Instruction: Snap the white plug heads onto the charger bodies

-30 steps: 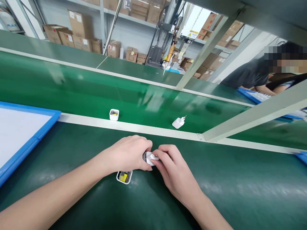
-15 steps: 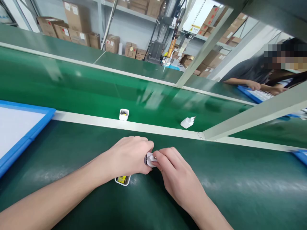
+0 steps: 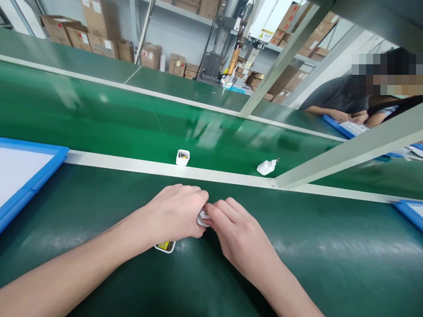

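My left hand [image 3: 180, 209] is closed around a small white plug charger [image 3: 202, 218] over the green table. The fingers of my right hand [image 3: 236, 224] pinch the same charger at its plug end, so most of it is hidden between the two hands. Below my left wrist lies an open white charger housing [image 3: 165, 247] with yellow parts inside, partly covered by the hand. Farther off, on the green belt, stand another open white housing [image 3: 183, 157] and a white plug charger [image 3: 267, 167] lying on its side with its pins to the right.
A blue-rimmed tray [image 3: 29, 176] lies at the left; another blue tray corner [image 3: 408, 211] shows at the right edge. A pale metal post [image 3: 350, 147] slants over the belt on the right. Across the belt are a machine [image 3: 211, 66] and a person [image 3: 343, 88] handling a tray.
The open housing and the plug charger on the belt have shifted to the right. My hands keep hold of the charger, whose body is now more covered by my fingers.
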Available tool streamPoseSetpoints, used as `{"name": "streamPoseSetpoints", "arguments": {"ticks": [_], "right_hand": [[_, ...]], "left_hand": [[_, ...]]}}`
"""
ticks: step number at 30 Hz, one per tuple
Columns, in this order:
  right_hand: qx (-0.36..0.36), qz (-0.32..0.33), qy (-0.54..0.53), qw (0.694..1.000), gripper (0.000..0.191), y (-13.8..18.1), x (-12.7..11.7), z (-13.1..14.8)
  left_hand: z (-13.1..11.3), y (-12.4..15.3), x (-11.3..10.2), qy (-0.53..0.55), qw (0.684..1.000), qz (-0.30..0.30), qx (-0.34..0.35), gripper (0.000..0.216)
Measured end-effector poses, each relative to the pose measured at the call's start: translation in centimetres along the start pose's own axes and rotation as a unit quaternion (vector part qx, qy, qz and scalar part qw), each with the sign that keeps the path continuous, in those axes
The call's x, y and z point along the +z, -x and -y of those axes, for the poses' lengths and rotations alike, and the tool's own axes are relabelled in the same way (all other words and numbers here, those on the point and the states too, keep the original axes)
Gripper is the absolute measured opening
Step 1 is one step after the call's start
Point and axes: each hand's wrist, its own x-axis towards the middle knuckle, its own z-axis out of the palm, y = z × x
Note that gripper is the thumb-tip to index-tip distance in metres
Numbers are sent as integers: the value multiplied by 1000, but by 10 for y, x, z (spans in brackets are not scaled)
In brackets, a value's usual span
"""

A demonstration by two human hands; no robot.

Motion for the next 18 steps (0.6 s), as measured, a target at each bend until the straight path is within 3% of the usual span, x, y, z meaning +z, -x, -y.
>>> {"name": "streamPoseSetpoints", "arguments": {"ticks": [7, 12, 15, 18], "right_hand": [[17, 22, 1, 1000, 22, -1, 1, 2], [74, -24, -55, 995, 14, 6, 10, -5], [178, -109, -173, 963, 40, 10, 17, -15], [226, -152, -228, 935, 39, 11, 21, -20]], "left_hand": [[1, 1, 5, -1, 1000, -25, 1, 23], [6, 1, 0, 17, 999, -35, 17, 18], [25, 0, -20, 46, 996, -70, 16, 16], [63, 0, -42, 10, 985, -161, -65, 28]]}}
